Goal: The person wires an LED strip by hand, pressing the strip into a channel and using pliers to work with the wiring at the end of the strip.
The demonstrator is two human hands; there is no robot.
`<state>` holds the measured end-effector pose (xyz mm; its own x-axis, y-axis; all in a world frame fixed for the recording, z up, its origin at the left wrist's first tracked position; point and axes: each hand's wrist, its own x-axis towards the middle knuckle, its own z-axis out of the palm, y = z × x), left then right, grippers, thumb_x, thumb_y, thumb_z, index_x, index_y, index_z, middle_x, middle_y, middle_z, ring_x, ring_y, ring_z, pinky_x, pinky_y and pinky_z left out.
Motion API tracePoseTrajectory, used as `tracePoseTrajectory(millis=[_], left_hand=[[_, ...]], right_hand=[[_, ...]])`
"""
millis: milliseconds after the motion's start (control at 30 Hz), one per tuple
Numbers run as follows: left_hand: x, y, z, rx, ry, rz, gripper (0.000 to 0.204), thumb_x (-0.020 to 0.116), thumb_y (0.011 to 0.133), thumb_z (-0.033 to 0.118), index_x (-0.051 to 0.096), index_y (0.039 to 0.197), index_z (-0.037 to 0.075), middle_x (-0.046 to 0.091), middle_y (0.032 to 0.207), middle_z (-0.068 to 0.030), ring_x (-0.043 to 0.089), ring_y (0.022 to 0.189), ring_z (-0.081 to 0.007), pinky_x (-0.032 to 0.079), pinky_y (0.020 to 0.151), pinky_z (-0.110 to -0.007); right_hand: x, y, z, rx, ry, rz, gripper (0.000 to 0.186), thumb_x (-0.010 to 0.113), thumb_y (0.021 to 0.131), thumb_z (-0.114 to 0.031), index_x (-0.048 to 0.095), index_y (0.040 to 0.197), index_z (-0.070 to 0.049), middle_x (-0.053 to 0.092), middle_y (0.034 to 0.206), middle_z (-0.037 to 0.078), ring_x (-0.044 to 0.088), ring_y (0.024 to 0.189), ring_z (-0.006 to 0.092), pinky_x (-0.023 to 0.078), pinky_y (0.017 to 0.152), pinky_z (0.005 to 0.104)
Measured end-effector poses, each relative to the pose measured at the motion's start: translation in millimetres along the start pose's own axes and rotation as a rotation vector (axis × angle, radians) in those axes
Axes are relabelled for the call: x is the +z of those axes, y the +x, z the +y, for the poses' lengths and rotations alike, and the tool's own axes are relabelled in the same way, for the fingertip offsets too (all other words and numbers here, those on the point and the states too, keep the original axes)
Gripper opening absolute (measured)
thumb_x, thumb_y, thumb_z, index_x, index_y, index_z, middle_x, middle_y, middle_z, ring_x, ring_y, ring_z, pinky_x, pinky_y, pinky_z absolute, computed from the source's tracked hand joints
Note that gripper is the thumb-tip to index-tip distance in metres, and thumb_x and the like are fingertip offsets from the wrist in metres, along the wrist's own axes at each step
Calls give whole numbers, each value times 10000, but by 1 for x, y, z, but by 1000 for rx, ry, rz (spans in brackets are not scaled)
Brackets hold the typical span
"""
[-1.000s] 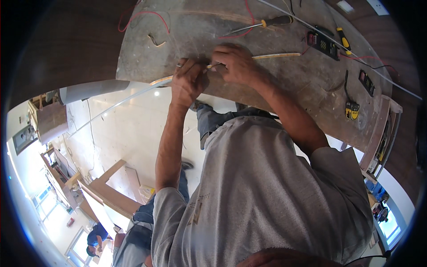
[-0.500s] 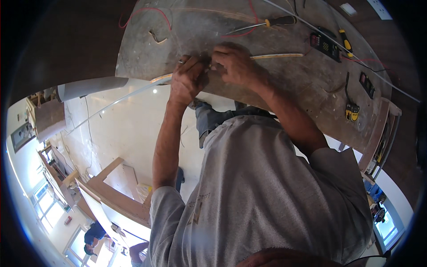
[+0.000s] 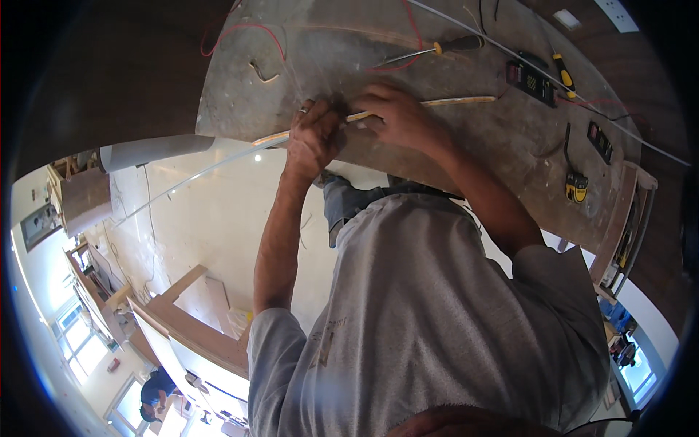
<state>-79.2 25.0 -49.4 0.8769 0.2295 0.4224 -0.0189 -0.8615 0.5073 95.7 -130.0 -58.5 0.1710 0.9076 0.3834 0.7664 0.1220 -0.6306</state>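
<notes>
Over the near edge of the table point(image 3: 539, 167), the left hand point(image 3: 313, 138), which wears a ring point(image 3: 303, 110), has its fingers bent and closed around a thin strip point(image 3: 459, 100) with a yellow-orange line along it. The right hand point(image 3: 404, 120) is just beside it, over the same strip. Its fingers are partly bent and the thumb is near the strip, but I cannot tell if they pinch it firmly.

A short part of the strip is visible between the two hands. To the right, it comes out from behind the right hand and lies on the table. To the left, it leaves the left hand and passes the table edge, where a long pale length slopes down above the shiny floor point(image 3: 218, 211).

Farther on the table lies a screwdriver point(image 3: 459, 44) with a dark and yellow handle; its shaft is close to a red wire point(image 3: 413, 29). A short bent piece of wire point(image 3: 262, 72) lies to the left. On the right side are a black box point(image 3: 531, 82), a yellow-black handle point(image 3: 563, 76), a smaller black box point(image 3: 601, 142) and a yellow and black tool point(image 3: 576, 187). In the lower left, another person point(image 3: 156, 390) bends forward.
</notes>
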Motion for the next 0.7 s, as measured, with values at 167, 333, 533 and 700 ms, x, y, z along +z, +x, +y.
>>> tracePoseTrajectory(millis=[167, 333, 533, 700], left_hand=[[1, 1, -1, 9, -13, -1, 296, 773, 679, 37, 741, 970, 84, 665, 999, -84, 623, 948, -342, 517, 830, -464], [-2, 1, 0, 18, 8, -2, 300, 777, 673, 38, 739, 967, 82, 660, 983, -80, 623, 939, -341, 515, 822, -462], [-4, 2, 2, 38, 6, 0, 279, 742, 694, 21, 744, 967, 79, 682, 1017, -88, 628, 929, -348, 518, 822, -465], [2, -1, -2, -2, -6, -3, 276, 709, 712, 0, 748, 973, 83, 684, 1034, -91, 632, 961, -356, 521, 862, -472]], right_hand=[[-9, -7, 3, 79, -8, 32, 237, 804, 804, -100, 714, 1023, -92, 635, 1067, 86, 620, 1104, 313, 516, 990, 434], [-6, -3, 4, -66, -112, 13, 205, 806, 801, -93, 685, 966, -89, 620, 1026, 82, 595, 1077, 312, 494, 1009, 430], [-10, 3, -9, -107, -132, 54, 217, 759, 717, 20, 632, 874, -60, 600, 948, 94, 596, 981, 321, 521, 867, 443], [-6, 2, -4, -54, -153, 37, 237, 745, 673, 14, 604, 847, -65, 599, 934, 83, 602, 980, 313, 526, 882, 438]])
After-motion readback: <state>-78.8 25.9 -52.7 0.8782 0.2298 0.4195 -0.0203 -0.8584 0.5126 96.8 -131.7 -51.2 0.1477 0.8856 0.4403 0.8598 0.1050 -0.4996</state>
